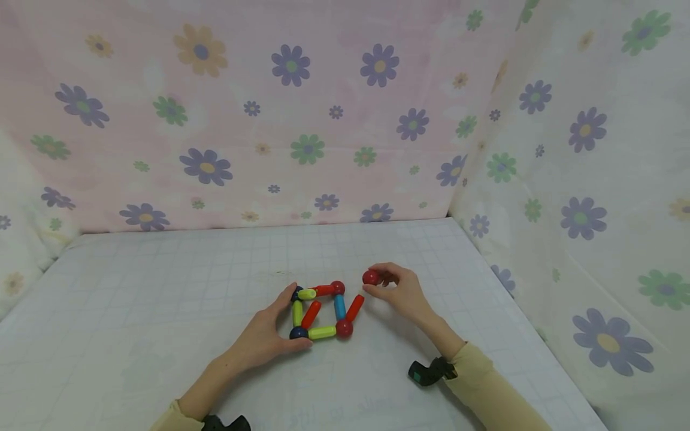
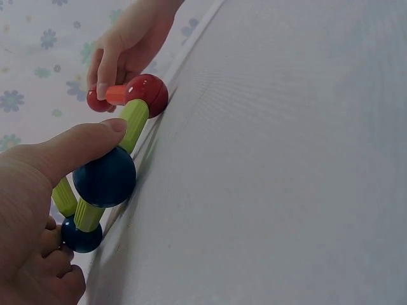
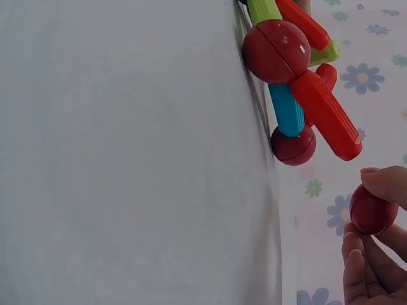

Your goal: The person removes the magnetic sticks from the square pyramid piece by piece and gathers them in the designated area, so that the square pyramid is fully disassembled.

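A building-toy frame (image 1: 322, 332) of coloured rods and balls sits on the table. Two dark blue balls (image 1: 299, 334) form its left corners, two red balls (image 1: 344, 328) its right ones. Yellow-green, red and light blue (image 1: 339, 307) rods join them. Two red rods (image 1: 354, 308) and a yellow-green one (image 1: 306, 294) jut up with bare ends. My left hand (image 1: 259, 338) grips the frame's left side, thumb by the front blue ball (image 2: 105, 178), fingers by the rear one. With thumb and fingers my right hand (image 1: 401, 291) pinches a loose red ball (image 3: 373, 210), apart from the right-hand red rod (image 3: 327, 114).
The white table (image 1: 162, 287) has a faint grid and runs back to a flower-printed cloth wall (image 1: 242, 120). Another printed cloth (image 1: 582, 179) hangs along the right side. Black camera mounts (image 1: 431, 371) are strapped to the wrists.
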`<state>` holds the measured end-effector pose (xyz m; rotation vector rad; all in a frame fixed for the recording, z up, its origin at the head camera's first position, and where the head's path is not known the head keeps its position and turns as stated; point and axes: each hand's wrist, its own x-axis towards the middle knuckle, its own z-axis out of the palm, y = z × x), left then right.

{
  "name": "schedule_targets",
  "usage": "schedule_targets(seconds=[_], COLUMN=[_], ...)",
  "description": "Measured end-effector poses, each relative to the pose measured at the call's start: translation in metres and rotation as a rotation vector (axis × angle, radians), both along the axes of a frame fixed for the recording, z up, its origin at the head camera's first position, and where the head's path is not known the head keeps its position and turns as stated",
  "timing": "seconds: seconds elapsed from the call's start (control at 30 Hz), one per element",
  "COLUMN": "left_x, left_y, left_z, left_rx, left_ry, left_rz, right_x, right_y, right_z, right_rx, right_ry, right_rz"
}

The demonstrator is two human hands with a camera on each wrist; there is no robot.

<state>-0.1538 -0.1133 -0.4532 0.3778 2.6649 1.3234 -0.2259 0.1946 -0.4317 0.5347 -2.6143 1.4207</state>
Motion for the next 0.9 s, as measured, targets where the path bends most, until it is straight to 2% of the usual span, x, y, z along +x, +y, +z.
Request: schedule_targets(seconds=[0.4,0.9], left_x=[0.001,0.001], left_y=[0.001,0.001], left_z=[0.000,0.002], left_rx=[0.016,0.014], left_ry=[-0.005,-0.012], left_rz=[0.001,0.007], right_x=[-0.024,-0.056], right_y=[-0.001,-0.010], right_z=[-0.003,-0.008], right_rx=[0.002,0.018], right_ry=[-0.027,-0.129], right_rz=[-0.049,-0.139])
